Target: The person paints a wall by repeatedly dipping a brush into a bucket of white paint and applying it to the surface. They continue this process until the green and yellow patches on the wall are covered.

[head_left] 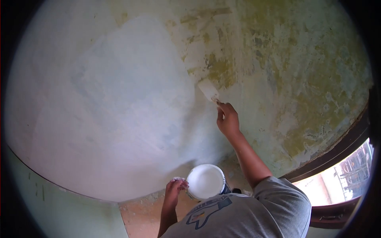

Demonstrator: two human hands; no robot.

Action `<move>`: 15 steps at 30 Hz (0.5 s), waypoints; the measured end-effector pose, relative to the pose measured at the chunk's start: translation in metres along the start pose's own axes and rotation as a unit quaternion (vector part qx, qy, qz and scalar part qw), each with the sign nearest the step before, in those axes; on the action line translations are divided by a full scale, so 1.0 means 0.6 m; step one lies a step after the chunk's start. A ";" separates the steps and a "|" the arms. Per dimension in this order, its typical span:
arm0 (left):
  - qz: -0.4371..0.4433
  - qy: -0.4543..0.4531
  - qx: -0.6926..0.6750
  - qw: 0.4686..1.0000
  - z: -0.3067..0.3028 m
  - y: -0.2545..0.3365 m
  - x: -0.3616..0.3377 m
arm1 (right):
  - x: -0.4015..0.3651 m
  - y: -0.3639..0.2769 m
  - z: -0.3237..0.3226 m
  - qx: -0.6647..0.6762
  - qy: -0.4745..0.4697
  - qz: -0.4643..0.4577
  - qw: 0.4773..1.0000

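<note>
My right hand (228,119) is raised to the wall and closed around a flat paintbrush (208,90). The brush's broad white head lies against the wall, at the border between the whitened area and the yellow-green patches. Low in front of my body is a bucket (224,186) with a white rim and a dark outer side; its smooth white paint (206,181) shows from above. White smears cover the curled fingers of my left hand (177,185), which are at the bucket's left rim and appear to grip it. My body hides the bucket's lower part.
The wall (131,79) is whitened on the left, with worn, flaking yellow-green paint (301,79) on the right. At lower right is a dark-framed window (337,174). A green wall (67,194) meets brownish flooring (139,214) below.
</note>
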State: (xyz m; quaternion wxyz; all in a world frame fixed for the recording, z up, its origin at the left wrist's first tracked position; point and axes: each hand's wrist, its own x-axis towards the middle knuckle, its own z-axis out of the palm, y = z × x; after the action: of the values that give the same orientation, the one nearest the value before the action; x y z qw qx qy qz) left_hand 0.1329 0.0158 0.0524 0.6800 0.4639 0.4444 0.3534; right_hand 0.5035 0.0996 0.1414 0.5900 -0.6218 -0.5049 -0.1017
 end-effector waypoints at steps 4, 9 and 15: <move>0.018 -0.013 0.015 1.000 -0.014 -0.004 -0.015 | -0.032 0.000 0.012 -0.090 -0.111 0.044 0.989; 0.001 0.055 0.109 0.992 -0.085 -0.097 0.036 | -0.112 0.003 -0.014 -0.203 -0.404 0.119 0.884; -0.023 0.002 0.500 0.866 -0.216 -0.389 0.058 | -0.419 0.162 0.171 -0.119 -0.689 0.094 0.709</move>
State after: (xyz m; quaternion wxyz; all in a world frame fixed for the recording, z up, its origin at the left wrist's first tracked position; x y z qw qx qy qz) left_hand 0.0404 0.0133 -0.2006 0.3643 0.7306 0.5733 0.0693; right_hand 0.4101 0.0779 -0.1306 0.0062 -0.6286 -0.6938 0.3514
